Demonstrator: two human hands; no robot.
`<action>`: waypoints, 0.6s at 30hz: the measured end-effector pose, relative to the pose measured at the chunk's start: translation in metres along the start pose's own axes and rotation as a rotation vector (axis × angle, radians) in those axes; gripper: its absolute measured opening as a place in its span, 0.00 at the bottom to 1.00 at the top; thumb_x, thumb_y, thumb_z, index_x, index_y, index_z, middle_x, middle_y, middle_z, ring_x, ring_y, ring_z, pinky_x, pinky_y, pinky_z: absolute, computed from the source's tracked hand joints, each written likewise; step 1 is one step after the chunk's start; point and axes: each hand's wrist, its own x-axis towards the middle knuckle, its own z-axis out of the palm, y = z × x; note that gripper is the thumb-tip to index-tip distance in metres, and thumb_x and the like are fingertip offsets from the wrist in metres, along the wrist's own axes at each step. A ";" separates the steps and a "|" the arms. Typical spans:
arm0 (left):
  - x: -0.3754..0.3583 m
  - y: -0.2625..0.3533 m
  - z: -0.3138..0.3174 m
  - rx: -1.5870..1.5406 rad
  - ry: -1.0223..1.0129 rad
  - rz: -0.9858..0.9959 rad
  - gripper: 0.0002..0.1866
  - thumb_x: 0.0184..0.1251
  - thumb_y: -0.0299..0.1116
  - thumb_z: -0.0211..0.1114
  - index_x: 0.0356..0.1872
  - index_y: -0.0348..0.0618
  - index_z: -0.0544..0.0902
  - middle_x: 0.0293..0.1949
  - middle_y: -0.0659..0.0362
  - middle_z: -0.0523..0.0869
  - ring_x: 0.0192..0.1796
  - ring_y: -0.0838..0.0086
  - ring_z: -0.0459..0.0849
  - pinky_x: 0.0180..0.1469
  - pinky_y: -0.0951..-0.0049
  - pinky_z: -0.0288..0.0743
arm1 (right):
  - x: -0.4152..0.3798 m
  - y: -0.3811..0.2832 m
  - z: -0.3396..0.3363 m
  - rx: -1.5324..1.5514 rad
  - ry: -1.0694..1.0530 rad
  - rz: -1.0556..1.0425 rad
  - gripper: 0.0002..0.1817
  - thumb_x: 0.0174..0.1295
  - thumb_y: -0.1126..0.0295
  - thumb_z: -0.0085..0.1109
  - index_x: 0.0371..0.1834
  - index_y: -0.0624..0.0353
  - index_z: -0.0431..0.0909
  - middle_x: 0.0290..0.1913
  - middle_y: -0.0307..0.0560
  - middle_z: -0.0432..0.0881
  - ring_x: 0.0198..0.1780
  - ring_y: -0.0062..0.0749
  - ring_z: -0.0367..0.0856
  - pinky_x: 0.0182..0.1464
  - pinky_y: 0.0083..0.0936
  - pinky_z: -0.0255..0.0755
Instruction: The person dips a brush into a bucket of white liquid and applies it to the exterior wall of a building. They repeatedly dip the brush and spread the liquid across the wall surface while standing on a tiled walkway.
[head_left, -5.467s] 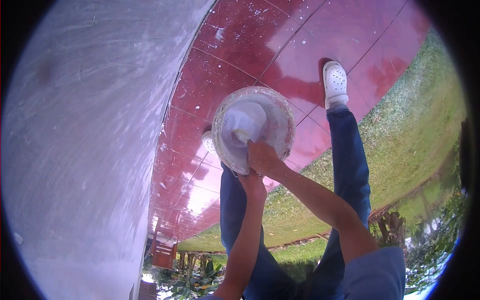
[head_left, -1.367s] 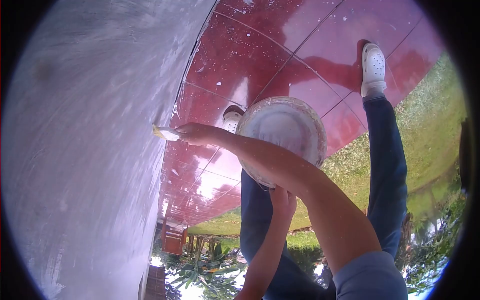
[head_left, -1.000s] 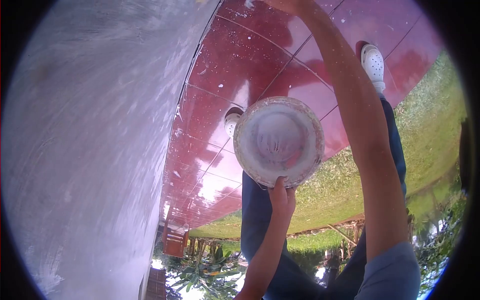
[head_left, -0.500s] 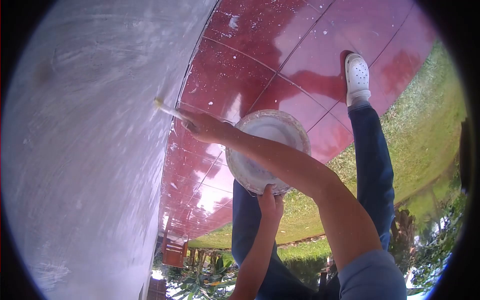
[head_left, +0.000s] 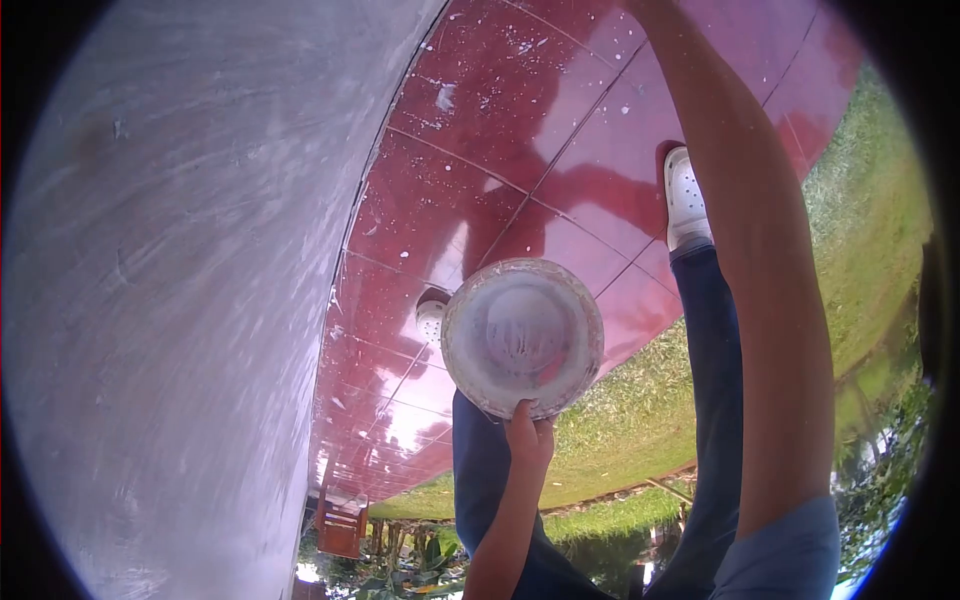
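Observation:
My left hand point(head_left: 530, 437) grips the near rim of a round, whitish container point(head_left: 522, 338) with its thumb over the edge. The container's open top faces the camera, and pale smears coat its rim and inside. My right forearm point(head_left: 745, 200) stretches up to the top edge of the view, where my right hand is cut off, so anything it holds is hidden. On the left rises the grey-white wall point(head_left: 190, 300), streaked with uneven pale marks.
Red floor tiles point(head_left: 480, 130) with white spatters run along the wall. One white shoe point(head_left: 686, 200) stands at the right, another point(head_left: 430, 318) beside the container. Grass point(head_left: 640, 400) borders the tiles; a reddish-brown wooden piece of furniture point(head_left: 341, 528) is at the bottom.
My right hand, which held a brush against the wall, has swung up and right out of view. The container has shifted slightly down and left, and its inside is now uncovered.

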 end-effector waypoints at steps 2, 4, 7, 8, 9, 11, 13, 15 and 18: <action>0.003 0.000 0.002 0.001 -0.015 0.020 0.34 0.55 0.19 0.58 0.66 0.48 0.63 0.61 0.55 0.71 0.64 0.57 0.72 0.63 0.46 0.70 | -0.014 -0.024 0.029 0.169 0.417 -0.031 0.18 0.68 0.65 0.53 0.61 0.47 0.78 0.36 0.39 0.82 0.26 0.18 0.73 0.22 0.18 0.64; 0.003 -0.001 0.005 0.008 -0.017 0.026 0.36 0.55 0.19 0.59 0.68 0.49 0.62 0.64 0.53 0.69 0.66 0.54 0.70 0.64 0.43 0.69 | -0.016 -0.031 0.056 0.335 0.841 -0.043 0.19 0.68 0.65 0.53 0.61 0.45 0.78 0.36 0.38 0.82 0.26 0.18 0.73 0.21 0.18 0.64; 0.004 0.000 0.014 0.010 -0.011 0.019 0.36 0.54 0.19 0.59 0.68 0.49 0.62 0.64 0.53 0.69 0.66 0.54 0.70 0.63 0.44 0.70 | -0.005 0.031 0.157 -0.005 0.529 0.191 0.22 0.70 0.62 0.52 0.67 0.50 0.70 0.44 0.48 0.83 0.40 0.29 0.78 0.41 0.25 0.68; 0.004 0.002 0.015 0.005 -0.002 0.007 0.34 0.54 0.19 0.58 0.66 0.47 0.64 0.61 0.55 0.71 0.64 0.57 0.73 0.63 0.46 0.71 | -0.026 0.054 0.203 -0.123 0.384 0.200 0.29 0.72 0.59 0.51 0.74 0.56 0.60 0.51 0.58 0.83 0.54 0.41 0.82 0.59 0.32 0.71; 0.003 0.000 0.018 -0.007 0.005 -0.003 0.32 0.53 0.18 0.57 0.63 0.46 0.66 0.59 0.56 0.73 0.62 0.59 0.75 0.63 0.49 0.72 | -0.061 0.046 0.234 -0.295 0.517 -0.098 0.31 0.75 0.60 0.44 0.76 0.62 0.51 0.57 0.67 0.78 0.59 0.52 0.79 0.61 0.37 0.70; 0.001 -0.002 0.023 0.015 0.002 0.005 0.32 0.53 0.18 0.58 0.63 0.46 0.66 0.59 0.56 0.73 0.62 0.59 0.75 0.63 0.49 0.72 | -0.134 0.039 0.260 -0.258 0.121 0.228 0.28 0.75 0.61 0.42 0.73 0.64 0.56 0.59 0.72 0.74 0.61 0.56 0.77 0.62 0.41 0.68; 0.002 -0.002 0.029 0.040 -0.001 0.025 0.32 0.53 0.18 0.58 0.63 0.46 0.66 0.59 0.56 0.73 0.62 0.59 0.75 0.62 0.49 0.73 | -0.180 0.061 0.264 -0.368 -0.384 0.078 0.23 0.71 0.58 0.48 0.67 0.48 0.72 0.45 0.60 0.83 0.45 0.49 0.85 0.48 0.43 0.75; 0.001 -0.003 0.032 0.042 0.008 0.029 0.32 0.53 0.19 0.58 0.63 0.45 0.66 0.59 0.56 0.73 0.63 0.59 0.74 0.63 0.49 0.72 | -0.171 0.060 0.247 -0.381 -0.554 0.083 0.22 0.70 0.56 0.50 0.64 0.48 0.75 0.46 0.57 0.84 0.45 0.47 0.85 0.48 0.42 0.75; 0.003 -0.006 0.028 0.043 0.007 0.011 0.31 0.54 0.20 0.58 0.63 0.45 0.66 0.59 0.56 0.73 0.64 0.59 0.73 0.64 0.48 0.70 | -0.101 0.014 0.183 -0.328 -0.480 0.230 0.19 0.70 0.57 0.54 0.61 0.45 0.79 0.28 0.41 0.83 0.29 0.24 0.77 0.35 0.27 0.71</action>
